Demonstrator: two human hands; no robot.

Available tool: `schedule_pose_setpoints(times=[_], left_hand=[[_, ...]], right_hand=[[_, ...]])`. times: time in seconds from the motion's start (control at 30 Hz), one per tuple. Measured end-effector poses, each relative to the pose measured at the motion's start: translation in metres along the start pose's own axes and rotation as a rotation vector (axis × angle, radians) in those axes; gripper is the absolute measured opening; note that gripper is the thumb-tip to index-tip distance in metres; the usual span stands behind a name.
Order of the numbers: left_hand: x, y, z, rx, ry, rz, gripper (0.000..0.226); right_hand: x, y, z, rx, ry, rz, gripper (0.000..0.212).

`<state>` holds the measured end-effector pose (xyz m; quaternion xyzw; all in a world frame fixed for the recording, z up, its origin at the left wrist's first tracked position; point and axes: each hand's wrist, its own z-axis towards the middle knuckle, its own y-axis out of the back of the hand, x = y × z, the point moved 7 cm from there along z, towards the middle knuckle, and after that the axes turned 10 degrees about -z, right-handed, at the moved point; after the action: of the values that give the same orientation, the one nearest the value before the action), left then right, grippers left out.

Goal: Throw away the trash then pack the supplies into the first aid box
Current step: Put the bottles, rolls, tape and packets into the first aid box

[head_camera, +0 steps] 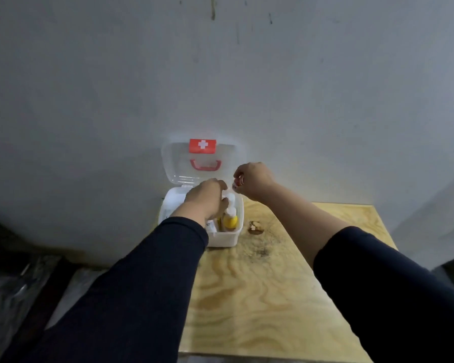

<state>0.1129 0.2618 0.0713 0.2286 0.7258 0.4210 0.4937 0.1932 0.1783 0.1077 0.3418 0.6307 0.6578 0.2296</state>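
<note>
Grey plaster wall (325,87) fills most of what I see, marked with a few dark streaks near the top; below it a plywood tabletop (260,297) with swirling grain runs toward me, darkly smudged near its far end. At the far left corner of that tabletop, hard against the wall, stands the first aid box (227,238), white, its clear lid (173,163) swung up and leaning back on the wall; the lid carries a red label with a white cross (203,145) and a red handle (205,165) beneath it. Inside the box I make out a yellow bottle (230,220) standing upright at the near right side, with a white-capped bottle (230,199) just behind it; other pale items lie to the left, too blurred for me to name. My left hand (207,199) reaches down into the open box, fingers curled beside the white cap; whether it grips anything I cannot tell. My right hand (252,180) hovers above the box's right rim, fingers pinched narrow on something small and pale, which is too small for me to identify. Both forearms wear dark sleeves; the right one is pushed up toward the elbow. Just right of the box a small brown scrap (255,227) lies on the wood, apart from the box wall.
</note>
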Motion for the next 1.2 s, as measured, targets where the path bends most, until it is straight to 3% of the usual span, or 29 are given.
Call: schedule_pose_setpoints(times=[0.27, 0.4, 0.5, 0.6, 0.73, 0.9, 1.2], left_hand=[[0.131, 0.015, -0.015, 0.006, 0.195, -0.061, 0.078], [0.150, 0.006, -0.008, 0.055, 0.090, -0.255, 0.066], [0.160, -0.004, -0.007, 0.125, 0.050, -0.296, 0.105], [0.173, -0.011, -0.006, 0.151, 0.085, -0.291, 0.119], [0.180, -0.022, 0.008, 0.153, 0.075, -0.307, 0.119], [0.180, -0.030, 0.019, 0.162, 0.042, -0.318, 0.101], [0.187, -0.037, 0.022, 0.161, 0.030, -0.369, 0.115]], right_hand=[[0.102, -0.055, 0.029, 0.078, 0.090, 0.022, 0.028], [0.127, -0.090, 0.047, 0.147, 0.063, -0.028, 0.028], [0.137, -0.105, 0.056, 0.172, 0.028, -0.011, 0.028], [0.138, -0.105, 0.060, 0.134, -0.025, 0.067, 0.039], [0.125, -0.097, 0.061, 0.118, -0.112, 0.163, 0.041], [0.110, -0.091, 0.049, 0.126, -0.158, 0.168, 0.036], [0.122, -0.102, 0.047, 0.157, -0.142, 0.025, 0.048]])
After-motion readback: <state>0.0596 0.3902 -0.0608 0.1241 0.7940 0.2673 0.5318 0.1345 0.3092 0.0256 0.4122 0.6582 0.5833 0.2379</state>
